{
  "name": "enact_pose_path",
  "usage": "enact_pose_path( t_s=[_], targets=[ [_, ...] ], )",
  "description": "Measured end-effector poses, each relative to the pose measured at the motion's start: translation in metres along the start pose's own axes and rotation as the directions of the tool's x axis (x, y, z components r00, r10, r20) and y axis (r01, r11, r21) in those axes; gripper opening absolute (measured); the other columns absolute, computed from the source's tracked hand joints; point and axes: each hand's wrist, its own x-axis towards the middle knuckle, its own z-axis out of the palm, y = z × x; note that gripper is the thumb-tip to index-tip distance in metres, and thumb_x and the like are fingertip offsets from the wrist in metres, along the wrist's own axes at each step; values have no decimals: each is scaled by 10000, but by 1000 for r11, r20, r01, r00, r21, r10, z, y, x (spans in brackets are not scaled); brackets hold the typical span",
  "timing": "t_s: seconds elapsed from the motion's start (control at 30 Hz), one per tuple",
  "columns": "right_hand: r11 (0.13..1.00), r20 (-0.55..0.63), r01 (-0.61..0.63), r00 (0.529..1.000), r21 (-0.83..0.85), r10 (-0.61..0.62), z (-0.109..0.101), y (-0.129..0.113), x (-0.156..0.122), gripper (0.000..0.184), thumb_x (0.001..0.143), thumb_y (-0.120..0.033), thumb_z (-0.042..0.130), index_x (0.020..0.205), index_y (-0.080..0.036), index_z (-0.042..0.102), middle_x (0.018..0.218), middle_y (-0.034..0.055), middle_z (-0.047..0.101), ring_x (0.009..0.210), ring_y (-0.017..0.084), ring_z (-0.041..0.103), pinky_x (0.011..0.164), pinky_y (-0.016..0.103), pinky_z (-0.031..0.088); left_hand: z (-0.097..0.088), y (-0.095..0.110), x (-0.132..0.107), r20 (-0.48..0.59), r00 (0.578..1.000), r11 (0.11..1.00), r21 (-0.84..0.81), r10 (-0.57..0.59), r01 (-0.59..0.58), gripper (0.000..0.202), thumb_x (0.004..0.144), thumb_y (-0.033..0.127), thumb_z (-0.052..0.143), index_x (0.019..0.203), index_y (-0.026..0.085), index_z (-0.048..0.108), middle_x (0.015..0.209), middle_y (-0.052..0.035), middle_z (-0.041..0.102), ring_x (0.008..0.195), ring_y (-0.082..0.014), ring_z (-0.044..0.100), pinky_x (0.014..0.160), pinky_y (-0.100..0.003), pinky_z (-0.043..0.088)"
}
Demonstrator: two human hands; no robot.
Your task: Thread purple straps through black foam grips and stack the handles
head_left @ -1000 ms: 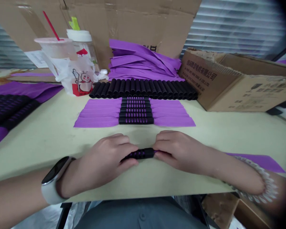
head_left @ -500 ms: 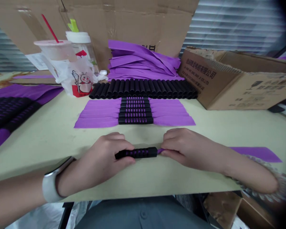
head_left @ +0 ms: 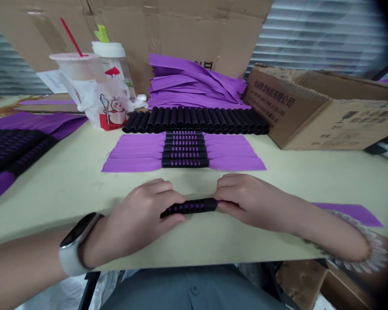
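My left hand (head_left: 145,215) is closed around the left part of a black slotted tube (head_left: 198,206), thumb below and fingers above. Purple fabric shows through the tube's slots. At the tube's right end, my right hand (head_left: 248,200) pinches a purple fabric strip (head_left: 351,214), whose far part lies on the table beyond my right forearm. The fingers hide most of the strip between. Just behind my hands lie several finished-looking black tubes (head_left: 185,163) in a stack of rows, with purple strips (head_left: 132,163) spreading out on both sides.
A row of bare black tubes (head_left: 194,120) lies farther back, before a pile of purple strips (head_left: 187,84). An open cardboard box (head_left: 297,118) stands at right. A bagged drink cup (head_left: 84,71) and a lidded jar (head_left: 108,49) are at left, near more threaded tubes (head_left: 13,148).
The tube has shifted slightly right with my left hand, while my right hand has come a little left. The purple gap between the tube's end and my right fingers has shrunk.
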Motion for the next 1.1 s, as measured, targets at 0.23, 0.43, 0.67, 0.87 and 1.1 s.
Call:
enact_pose_path(
  t_s=[0.23, 0.43, 0.67, 0.87, 1.1],
  targets=[
    [997, 60, -78, 995, -30, 80, -15, 7, -12, 141, 895, -129, 576, 817, -159, 689, 796, 33, 603, 742, 168, 555, 663, 293, 414, -1, -10, -3, 38, 999, 999, 40, -4, 2, 232, 866, 344, 642, 1064, 222, 636, 954, -24, 639, 903, -196, 603, 788, -306, 480],
    [996, 58, -79, 995, -53, 82, -16, 10, -16, 185, 874, -92, 581, 745, -168, 689, 724, 16, 600, 705, 154, 556, 641, 277, 404, -3, -5, -2, 38, 996, 997, -18, -77, 77, 184, 888, 310, 579, 1027, 212, 649, 919, -29, 631, 870, -187, 606, 751, -297, 479],
    [994, 78, -83, 993, -64, 88, -17, 4, -14, 249, 920, -151, 556, 690, -165, 649, 667, 8, 577, 654, 146, 537, 612, 273, 364, -6, -1, 2, 35, 999, 993, -112, -36, 39, 129, 883, 257, 581, 922, 204, 692, 771, -8, 609, 745, -154, 576, 647, -256, 434],
    [997, 78, -60, 995, -54, 64, -15, 5, -14, 251, 918, -142, 544, 676, -163, 605, 666, 2, 564, 661, 145, 523, 619, 276, 341, -6, 1, 2, 18, 1000, 993, -118, -23, 25, 132, 879, 228, 582, 896, 187, 706, 735, -11, 595, 718, -150, 565, 628, -253, 414],
    [997, 63, -17, 998, -72, 21, -5, 2, -6, 266, 847, -61, 513, 600, -157, 532, 615, -7, 497, 611, 132, 463, 598, 283, 321, -6, 1, 4, 14, 999, 993, -108, -38, 39, 126, 874, 231, 578, 893, 189, 695, 759, -13, 614, 747, -157, 582, 654, -258, 428]
  ],
)
